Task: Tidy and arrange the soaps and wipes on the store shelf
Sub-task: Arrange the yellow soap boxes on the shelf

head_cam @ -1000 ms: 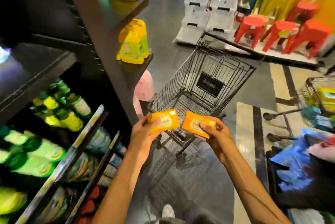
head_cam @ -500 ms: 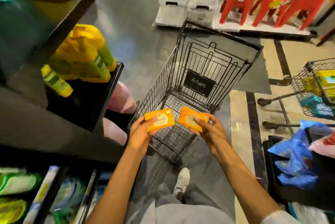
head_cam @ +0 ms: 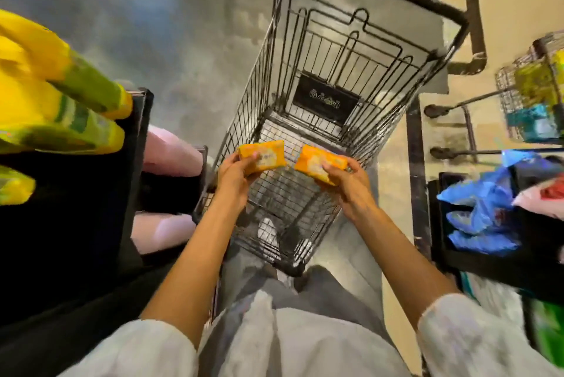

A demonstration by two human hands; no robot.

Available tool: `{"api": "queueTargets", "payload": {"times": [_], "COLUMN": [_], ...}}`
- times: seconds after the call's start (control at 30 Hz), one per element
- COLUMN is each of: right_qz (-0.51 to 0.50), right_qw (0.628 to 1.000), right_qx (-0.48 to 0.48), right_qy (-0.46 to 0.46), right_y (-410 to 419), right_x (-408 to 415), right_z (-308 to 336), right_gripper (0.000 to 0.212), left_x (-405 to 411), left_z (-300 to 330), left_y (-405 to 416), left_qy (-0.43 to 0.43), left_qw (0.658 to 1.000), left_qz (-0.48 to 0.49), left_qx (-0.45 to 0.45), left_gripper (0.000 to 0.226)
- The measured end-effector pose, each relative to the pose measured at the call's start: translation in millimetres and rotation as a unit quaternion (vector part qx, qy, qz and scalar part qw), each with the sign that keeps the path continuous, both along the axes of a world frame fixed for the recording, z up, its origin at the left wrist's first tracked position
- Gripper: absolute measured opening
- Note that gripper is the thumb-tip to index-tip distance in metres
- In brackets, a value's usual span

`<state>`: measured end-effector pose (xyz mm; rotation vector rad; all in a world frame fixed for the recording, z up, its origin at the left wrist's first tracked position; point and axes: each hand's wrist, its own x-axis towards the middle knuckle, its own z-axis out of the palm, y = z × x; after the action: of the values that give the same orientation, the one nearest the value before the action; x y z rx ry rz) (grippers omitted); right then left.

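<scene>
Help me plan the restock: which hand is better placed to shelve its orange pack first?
Probably left: the left hand holds its orange pack nearer the dark shelf; the right hand is farther.

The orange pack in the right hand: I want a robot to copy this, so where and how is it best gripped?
Judging by this hold, take the orange pack by one short end, coming from the near side: the right hand pinches its flat faces there, thumb on top. It looks thin and soft, so a pinch across the faces suits it.
</scene>
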<state>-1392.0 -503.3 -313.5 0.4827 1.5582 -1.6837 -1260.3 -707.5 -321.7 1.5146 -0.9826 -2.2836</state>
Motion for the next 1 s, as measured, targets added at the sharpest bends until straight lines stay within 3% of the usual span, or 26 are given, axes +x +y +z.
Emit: {"api": "queueTargets", "payload": {"times": [0.2, 0.47, 0.6, 0.7, 0.8, 0.87, 0.93, 1.0], "right_qz": [-0.018, -0.024, -0.041, -0.041, -0.033, -0.036, -0.046, -0.042], "right_qw": [0.999, 0.989, 0.982, 0.976, 0.971, 0.970, 0.969, 0.965], "right_qx": [0.035, 0.098, 0.127, 0.150, 0.172, 0.172, 0.172, 0.182], "right_qy": [-0.034, -0.106, -0.135, -0.154, -0.163, -0.169, -0.172, -0.187], "right_y": [-26, -58, -70, -82, -91, -97, -101, -105], "right_x": [-28, -76, -96, -109, -121, -128, -136, -146], "right_z": [-53, -150, -210, -255, -285, -305, -322, -337], "right_gripper": [0.047, 0.028, 0.036, 0.042, 0.049, 0.037, 0.037, 0.060], "left_x": [-41, -89, -111, -128, -145, -157, -165, -172], "left_z": [-65, -166, -226, -273, -307, -324, -335, -350], "left_y": [-33, -56, -64, -72, -78, -79, -76, -72], "left_qy": [-0.033, -0.089, -0.131, -0.161, -0.178, -0.190, -0.207, -0.210], "left_qw": [0.998, 0.990, 0.986, 0.980, 0.975, 0.971, 0.966, 0.965], "left_qz": [-0.054, -0.101, -0.092, -0.104, -0.113, -0.122, -0.135, -0.139], "left_qx": [0.026, 0.042, 0.051, 0.053, 0.068, 0.079, 0.078, 0.072], "left_gripper": [0.026, 0.037, 0.054, 0.047, 0.055, 0.048, 0.024, 0.026]}}
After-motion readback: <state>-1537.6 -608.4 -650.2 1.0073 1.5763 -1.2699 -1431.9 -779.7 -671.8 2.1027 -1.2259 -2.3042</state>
